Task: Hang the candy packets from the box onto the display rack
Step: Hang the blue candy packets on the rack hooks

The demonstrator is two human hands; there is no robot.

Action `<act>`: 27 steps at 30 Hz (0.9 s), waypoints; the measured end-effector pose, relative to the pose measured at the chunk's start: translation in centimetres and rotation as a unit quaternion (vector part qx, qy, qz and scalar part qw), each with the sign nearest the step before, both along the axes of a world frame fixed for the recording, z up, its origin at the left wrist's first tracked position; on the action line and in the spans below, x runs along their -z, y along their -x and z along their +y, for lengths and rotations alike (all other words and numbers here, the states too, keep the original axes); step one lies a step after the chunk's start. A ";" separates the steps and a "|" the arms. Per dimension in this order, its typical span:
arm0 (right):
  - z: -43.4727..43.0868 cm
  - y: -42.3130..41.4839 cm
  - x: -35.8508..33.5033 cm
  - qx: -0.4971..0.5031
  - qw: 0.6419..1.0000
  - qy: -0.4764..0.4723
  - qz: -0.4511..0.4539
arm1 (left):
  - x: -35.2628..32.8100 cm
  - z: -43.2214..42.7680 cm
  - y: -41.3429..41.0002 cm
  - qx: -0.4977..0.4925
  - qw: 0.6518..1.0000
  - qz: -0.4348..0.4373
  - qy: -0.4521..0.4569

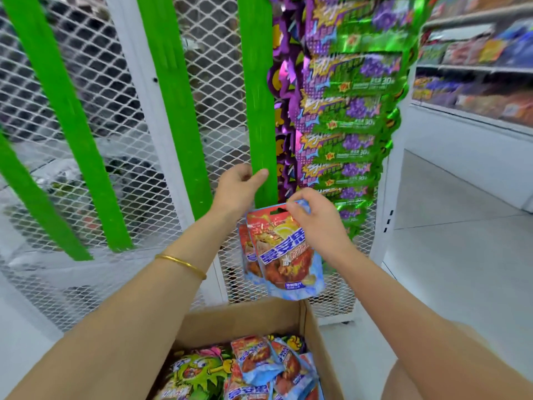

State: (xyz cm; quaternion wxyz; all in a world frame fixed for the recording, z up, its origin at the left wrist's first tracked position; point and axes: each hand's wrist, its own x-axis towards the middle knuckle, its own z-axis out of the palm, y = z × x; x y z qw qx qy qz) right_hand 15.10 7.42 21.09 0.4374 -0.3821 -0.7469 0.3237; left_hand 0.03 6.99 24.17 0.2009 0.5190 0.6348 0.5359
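Head view: the left hand [239, 187] grips the lower end of a green strip [258, 111] that hangs against the white mesh rack [86, 96], its fingers curled behind the strip and the thumb lying across the front. Just right of it and nearer, the right hand [317, 220] pinches the top edge of a red and blue candy packet [288, 255] beside its hang hole [279, 210], fingertips pressed together on the foil. The packet dangles upright just below the strip's end, above the far rim of the cardboard box [239, 319]. A second packet [244, 252] shows behind it on the left; whether it hangs or is held, I cannot tell.

The strip's hooks are too blurred to make out, so the main risk is the hole missing its catch and the packet dropping when the pinch lets go. The grip covers only a corner of slippery foil, so a tug could slide it free into the loose packets [259, 362] in the box. If the left hand slackens, the strip may swing away. Pushing in from the right could also brush the grape packets [346, 111] crowded on the next strip.
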 end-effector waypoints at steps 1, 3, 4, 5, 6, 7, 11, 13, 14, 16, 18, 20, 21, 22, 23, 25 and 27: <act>0.0 0.5 -0.3 0.011 1.000 -0.015 0.010 | -0.2 -0.4 -0.1 0.006 1.000 -0.005 0.007; 0.1 1.4 -0.9 0.033 0.998 -0.042 0.017 | -0.6 -1.1 -0.2 0.007 1.000 -0.008 0.017; 0.1 1.8 -1.3 0.043 0.997 -0.057 0.013 | -0.8 -1.4 -0.3 0.009 1.000 -0.013 0.019; 0.2 2.1 -1.6 0.053 0.996 -0.071 0.005 | -0.9 -1.6 -0.3 0.013 0.999 -0.021 0.020; 0.3 2.4 -1.9 0.062 0.994 -0.085 -0.004 | -1.1 -1.9 -0.3 0.014 0.999 -0.030 0.021; 0.4 2.6 -2.0 0.070 0.993 -0.098 -0.015 | -1.2 -2.0 -0.3 0.011 0.999 -0.041 0.021; 0.3 3.0 -1.9 0.084 0.983 -0.148 -0.070 | -1.2 -2.3 -0.2 -0.006 0.997 -0.080 0.020; 0.2 3.1 -1.6 0.087 0.980 -0.155 -0.090 | -1.2 -2.4 -0.2 -0.013 0.996 -0.088 0.020; 0.2 3.1 -1.4 0.087 0.979 -0.156 -0.097 | -1.2 -2.4 -0.2 -0.015 0.995 -0.092 0.021; 0.1 3.0 -0.9 0.079 0.980 -0.154 -0.099 | -1.3 -2.6 -0.2 -0.012 0.995 -0.098 0.021; 0.2 3.0 -0.3 0.067 0.982 -0.144 -0.103 | -1.2 -2.9 -0.1 -0.008 0.995 -0.100 0.016; 0.2 2.9 0.5 0.060 0.983 -0.124 -0.123 | -0.7 -3.2 0.1 0.000 0.996 -0.093 0.012; 0.2 2.8 0.9 0.062 0.984 -0.112 -0.128 | -0.2 -3.4 0.2 0.009 0.996 -0.087 0.013; 0.2 2.7 1.3 0.064 0.985 -0.101 -0.126 | 0.2 -3.7 0.2 0.021 0.997 -0.079 0.014; 0.1 2.6 1.5 0.067 0.986 -0.090 -0.125 | 0.7 -4.0 0.2 0.033 0.997 -0.072 0.009; -0.3 2.3 1.9 0.075 0.987 -0.075 -0.125 | 1.7 -4.3 0.2 0.045 0.997 -0.062 -0.006; -0.9 1.9 2.9 0.104 0.983 -0.086 -0.121 | 2.4 -4.6 0.4 0.044 0.998 -0.048 -0.013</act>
